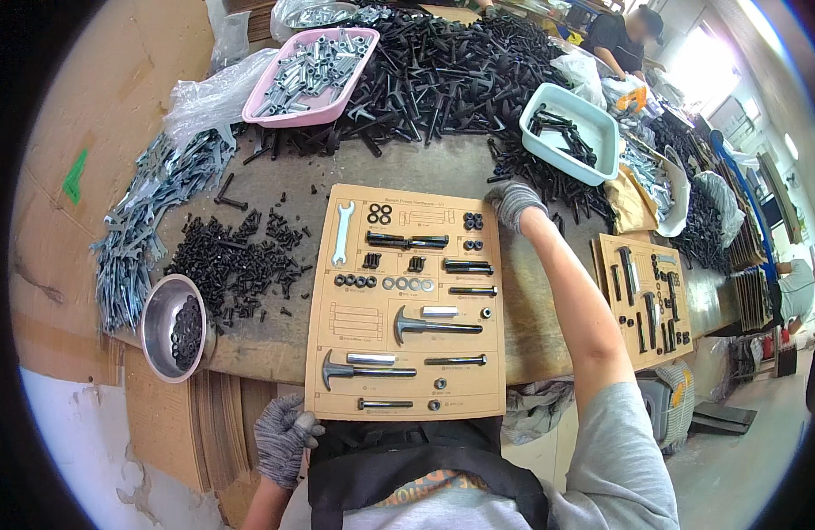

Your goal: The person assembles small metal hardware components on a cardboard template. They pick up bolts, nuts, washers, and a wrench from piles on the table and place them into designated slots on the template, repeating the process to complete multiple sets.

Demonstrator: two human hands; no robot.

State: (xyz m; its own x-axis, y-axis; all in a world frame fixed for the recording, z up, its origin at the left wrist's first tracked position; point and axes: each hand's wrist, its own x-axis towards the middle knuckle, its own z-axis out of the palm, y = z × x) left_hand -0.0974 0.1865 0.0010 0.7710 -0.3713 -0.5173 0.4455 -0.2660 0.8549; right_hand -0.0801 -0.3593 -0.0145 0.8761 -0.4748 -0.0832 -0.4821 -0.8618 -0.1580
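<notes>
Right hand (514, 203) beside black bolts (549, 181).

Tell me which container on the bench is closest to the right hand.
The pale blue tub holding black bolts, just up and right of the right hand. The pink tray and the steel bowl sit well off to the left.

Flat tan cardboard sorting card (354, 331) with printed outlines, at workbench's near edge, overhanging it. Loaded with silver flat wrench (342, 231), black bolts (407, 240), washers, nuts, two hammer-head bolts (425, 327). Loose black bolt pile (549, 181) by far-right corner.
</notes>
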